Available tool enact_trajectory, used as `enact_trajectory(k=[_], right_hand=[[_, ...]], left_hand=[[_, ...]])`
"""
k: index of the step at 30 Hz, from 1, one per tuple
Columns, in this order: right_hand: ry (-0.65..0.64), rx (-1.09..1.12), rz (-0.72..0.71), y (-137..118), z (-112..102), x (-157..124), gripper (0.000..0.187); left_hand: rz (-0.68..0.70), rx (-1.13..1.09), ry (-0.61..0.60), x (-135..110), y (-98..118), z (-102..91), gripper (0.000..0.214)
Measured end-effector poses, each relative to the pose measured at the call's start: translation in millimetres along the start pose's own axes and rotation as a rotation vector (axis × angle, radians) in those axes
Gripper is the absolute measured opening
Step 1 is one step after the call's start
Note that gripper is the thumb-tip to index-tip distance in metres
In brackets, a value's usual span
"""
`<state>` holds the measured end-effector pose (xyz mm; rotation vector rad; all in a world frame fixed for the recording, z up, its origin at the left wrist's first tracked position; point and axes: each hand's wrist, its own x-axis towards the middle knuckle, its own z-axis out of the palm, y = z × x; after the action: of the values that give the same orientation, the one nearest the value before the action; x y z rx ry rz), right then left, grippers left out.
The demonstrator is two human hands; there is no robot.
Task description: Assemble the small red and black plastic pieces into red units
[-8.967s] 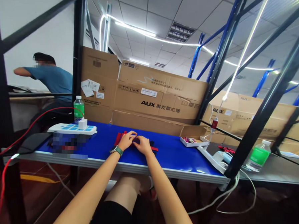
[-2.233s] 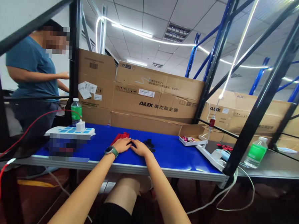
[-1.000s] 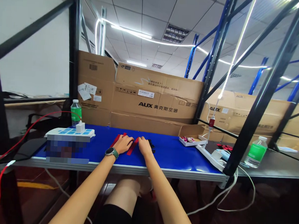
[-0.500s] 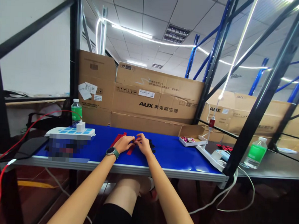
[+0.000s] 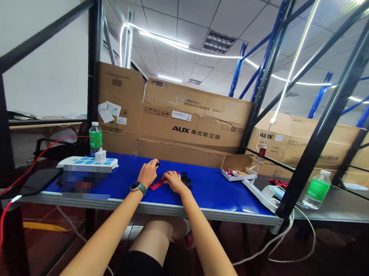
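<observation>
Strip of flat red material lies on the glossy blue table, under the curled right hand, grip unclear; left hand pinches a small black piece. Light pressure should keep the strip flat.

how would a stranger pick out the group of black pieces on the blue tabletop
Start at the tall AUX cardboard and drop to the blue tabletop in front of it. Near the tabletop's middle, find the right hand; the group of black pieces lies just to its right. Its black colour sets it apart from the red strip on that hand's other side.
</observation>
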<state>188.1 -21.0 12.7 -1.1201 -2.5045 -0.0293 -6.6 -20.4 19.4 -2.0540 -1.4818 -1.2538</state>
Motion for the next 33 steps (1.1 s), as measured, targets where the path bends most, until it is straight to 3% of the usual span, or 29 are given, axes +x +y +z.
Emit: enact_trajectory(k=[4, 9, 12, 16, 19, 26, 33], right_hand=[[0.011, 0.007, -0.021, -2.7, -1.5, -0.8, 0.016], [0.042, -0.116, -0.139, -14.5, -12.4, -1.5, 0.026], [0.227, -0.206, -0.141, -19.7, -18.3, -2.2, 0.028], [0.652, -0.181, 0.178, -16.7, -23.7, -9.1, 0.039], [0.795, -0.169, 0.410, -13.3, -30.3, -16.0, 0.040], [0.647, -0.290, 0.602, -20.2, -45.0, -19.0, 0.036], [0.540, -0.379, 0.567, -6.8, -40.2, -16.4, 0.039]], left_hand=[[-0.004, 0.004, -0.006, -0.3, 1.0, -1.0, 0.015], [-0.030, -0.017, -0.017, 0.6, 0.3, -1.5, 0.017], [-0.048, -0.011, 0.004, 1.2, -1.5, -0.5, 0.016], [-0.055, -0.002, 0.055, 0.9, -3.7, 0.7, 0.018], [-0.030, -0.026, 0.059, 0.8, -5.1, 2.6, 0.022], [0.070, -0.140, 0.012, 1.8, -7.6, 11.2, 0.021], [0.081, -0.166, 0.006, 2.1, -6.4, 8.4, 0.019]])
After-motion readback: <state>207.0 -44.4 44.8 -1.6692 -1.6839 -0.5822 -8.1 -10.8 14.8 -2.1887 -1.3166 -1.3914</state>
